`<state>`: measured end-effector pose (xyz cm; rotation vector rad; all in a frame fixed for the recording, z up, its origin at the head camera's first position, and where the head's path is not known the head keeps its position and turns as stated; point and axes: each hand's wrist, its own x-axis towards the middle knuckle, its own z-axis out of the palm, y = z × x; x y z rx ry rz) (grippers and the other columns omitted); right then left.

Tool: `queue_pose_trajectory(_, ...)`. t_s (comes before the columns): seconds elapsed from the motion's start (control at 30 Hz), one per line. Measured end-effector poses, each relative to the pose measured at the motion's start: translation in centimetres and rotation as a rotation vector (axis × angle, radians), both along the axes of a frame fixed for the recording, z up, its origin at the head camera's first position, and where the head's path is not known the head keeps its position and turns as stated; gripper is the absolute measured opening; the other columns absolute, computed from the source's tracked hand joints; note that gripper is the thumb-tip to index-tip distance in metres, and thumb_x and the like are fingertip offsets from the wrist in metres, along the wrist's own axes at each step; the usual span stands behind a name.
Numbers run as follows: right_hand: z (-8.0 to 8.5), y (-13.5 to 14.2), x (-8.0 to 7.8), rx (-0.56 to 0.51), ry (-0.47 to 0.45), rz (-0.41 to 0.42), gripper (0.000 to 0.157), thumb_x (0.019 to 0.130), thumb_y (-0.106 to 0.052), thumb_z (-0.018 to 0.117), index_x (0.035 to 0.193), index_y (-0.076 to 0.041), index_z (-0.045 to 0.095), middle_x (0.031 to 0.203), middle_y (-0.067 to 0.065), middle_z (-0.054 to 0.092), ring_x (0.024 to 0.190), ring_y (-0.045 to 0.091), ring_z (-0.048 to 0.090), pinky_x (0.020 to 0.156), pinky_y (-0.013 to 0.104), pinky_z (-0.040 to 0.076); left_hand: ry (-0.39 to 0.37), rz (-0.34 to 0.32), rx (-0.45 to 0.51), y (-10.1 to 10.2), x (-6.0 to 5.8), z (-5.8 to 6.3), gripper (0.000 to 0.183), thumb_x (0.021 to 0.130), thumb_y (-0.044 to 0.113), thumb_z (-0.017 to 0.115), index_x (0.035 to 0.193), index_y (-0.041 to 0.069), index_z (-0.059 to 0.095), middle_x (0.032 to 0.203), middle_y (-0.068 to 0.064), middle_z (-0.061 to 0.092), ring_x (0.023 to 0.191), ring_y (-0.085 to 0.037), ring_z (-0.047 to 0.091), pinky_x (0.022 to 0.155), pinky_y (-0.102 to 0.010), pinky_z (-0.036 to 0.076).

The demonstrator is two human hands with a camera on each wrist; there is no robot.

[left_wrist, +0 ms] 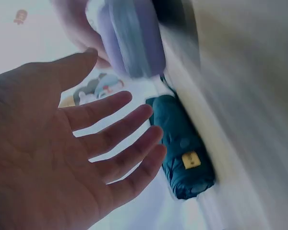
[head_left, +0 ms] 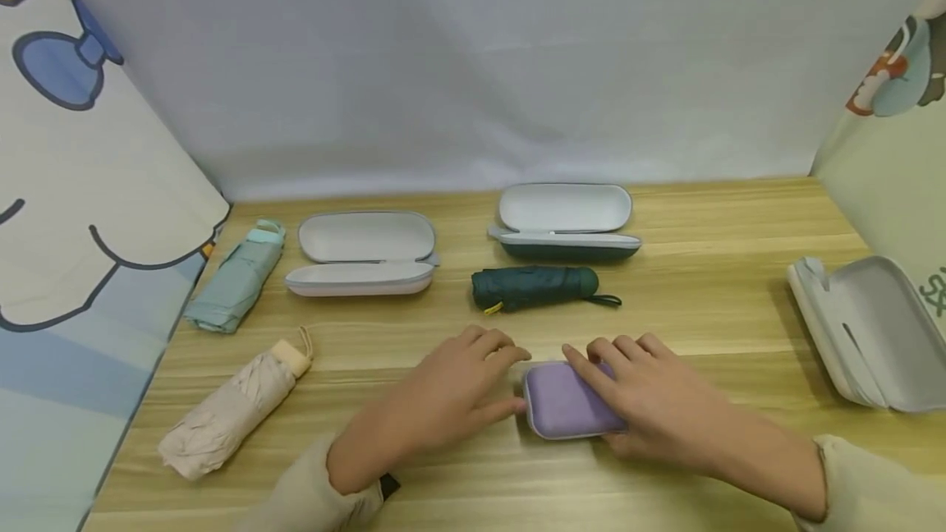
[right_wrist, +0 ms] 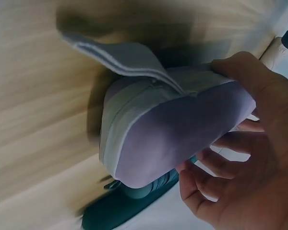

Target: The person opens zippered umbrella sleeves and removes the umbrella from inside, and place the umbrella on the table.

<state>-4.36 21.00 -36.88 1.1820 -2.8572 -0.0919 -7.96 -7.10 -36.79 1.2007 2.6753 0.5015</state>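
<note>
A purple zip case (head_left: 569, 401) with a pale seam lies closed in front of me on the table. My right hand (head_left: 658, 401) grips its right part, thumb on one side and fingers on the other. In the right wrist view a grey fabric tab (right_wrist: 120, 57) sticks out from the end of the case. At the case's left end is my left hand (head_left: 458, 388), its fingertips right by the edge. The left wrist view shows that hand (left_wrist: 86, 143) with fingers spread and the palm bare. Just beyond the hands lies a folded dark green umbrella (head_left: 535, 287).
Behind stand two opened cases, one pale (head_left: 362, 277) and one dark green (head_left: 569, 246). Another opened white case (head_left: 842, 335) is at the right edge. On the left lie a folded mint umbrella (head_left: 238, 282) and a folded beige umbrella (head_left: 229, 413). A white curtain (head_left: 473, 64) hangs behind the table.
</note>
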Motion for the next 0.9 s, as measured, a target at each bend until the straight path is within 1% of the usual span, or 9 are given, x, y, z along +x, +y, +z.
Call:
queue_pose_trajectory(0.07, -0.2, -0.5, 0.0, 0.003, -0.015, 0.008, 0.088, 0.076, -0.049, 0.085, 0.147, -0.007, 0.057, 0.125, 0.008, 0.065, 0.111, 0.029, 0.065, 0.093, 0.048, 0.053, -0.055, -0.010, 0.004, -0.2, 0.7, -0.2, 0.054, 0.101, 0.048, 0.067, 0.144, 0.015, 0.060, 0.138, -0.002, 0.061, 0.130, -0.021, 0.055, 0.110, -0.041, 0.050)
queue_pose_trajectory(0.13, -0.3, -1.1, 0.0, 0.007, -0.023, 0.015, 0.083, 0.077, -0.050, 0.084, 0.143, -0.006, 0.060, 0.126, 0.007, 0.065, 0.113, 0.028, 0.065, 0.094, 0.047, 0.053, -0.076, -0.013, 0.006, -0.2, 1.3, -0.4, 0.056, 0.100, 0.048, 0.068, 0.144, 0.015, 0.059, 0.139, -0.002, 0.060, 0.129, -0.019, 0.055, 0.109, -0.038, 0.050)
queue_pose_trajectory(0.23, -0.4, -1.8, 0.0, -0.002, -0.038, 0.018, 0.077, 0.078, -0.050, 0.084, 0.137, -0.007, 0.063, 0.125, 0.006, 0.065, 0.113, 0.027, 0.064, 0.093, 0.045, 0.052, -0.061, -0.020, 0.009, -0.3, 2.1, -0.9, 0.060, 0.098, 0.048, 0.071, 0.145, 0.013, 0.058, 0.140, -0.002, 0.058, 0.127, -0.018, 0.054, 0.108, -0.036, 0.050)
queue_pose_trajectory(0.37, -0.6, -2.6, -0.1, -0.034, -0.036, 0.022, 0.073, 0.078, -0.049, 0.084, 0.133, -0.007, 0.064, 0.125, 0.005, 0.066, 0.112, 0.025, 0.063, 0.092, 0.044, 0.051, 0.013, -0.026, -0.023, -0.1, 2.7, -1.4, 0.064, 0.097, 0.047, 0.073, 0.146, 0.010, 0.056, 0.141, -0.004, 0.056, 0.128, -0.019, 0.054, 0.108, -0.036, 0.051)
queue_pose_trajectory(0.5, -0.9, -3.2, -0.2, -0.063, -0.024, 0.010, 0.074, 0.077, -0.051, 0.085, 0.134, -0.008, 0.065, 0.126, 0.005, 0.066, 0.113, 0.025, 0.063, 0.093, 0.044, 0.051, 0.069, -0.020, -0.059, 0.0, 2.8, -1.8, 0.069, 0.096, 0.047, 0.074, 0.149, 0.009, 0.053, 0.141, -0.007, 0.056, 0.128, -0.022, 0.053, 0.107, -0.039, 0.051)
queue_pose_trajectory(0.63, -1.3, -3.6, -0.3, -0.102, -0.040, -0.009, 0.077, 0.078, -0.054, 0.086, 0.137, -0.010, 0.064, 0.129, 0.004, 0.066, 0.116, 0.025, 0.063, 0.095, 0.045, 0.051, 0.101, -0.011, -0.056, -0.2, 2.7, -2.2, 0.074, 0.093, 0.047, 0.078, 0.149, 0.006, 0.052, 0.140, -0.010, 0.057, 0.128, -0.024, 0.055, 0.106, -0.041, 0.052)
queue_pose_trajectory(0.8, -1.3, -3.6, -0.6, -0.185, -0.117, -0.062, 0.079, 0.081, -0.055, 0.086, 0.142, -0.012, 0.061, 0.134, 0.005, 0.064, 0.121, 0.026, 0.060, 0.097, 0.047, 0.050, 0.132, 0.028, -0.020, -0.7, 2.4, -2.5, 0.072, 0.091, 0.039, 0.083, 0.145, 0.002, 0.054, 0.137, -0.013, 0.059, 0.126, -0.026, 0.057, 0.106, -0.041, 0.052)
queue_pose_trajectory(0.9, -1.0, -2.8, -1.0, -0.245, -0.195, -0.107, 0.077, 0.082, -0.051, 0.087, 0.143, -0.012, 0.061, 0.136, 0.005, 0.064, 0.124, 0.026, 0.060, 0.097, 0.049, 0.051, 0.128, 0.051, -0.014, -1.1, 2.2, -2.5, 0.071, 0.090, 0.037, 0.084, 0.144, 0.001, 0.055, 0.136, -0.014, 0.059, 0.127, -0.028, 0.058, 0.107, -0.042, 0.052)
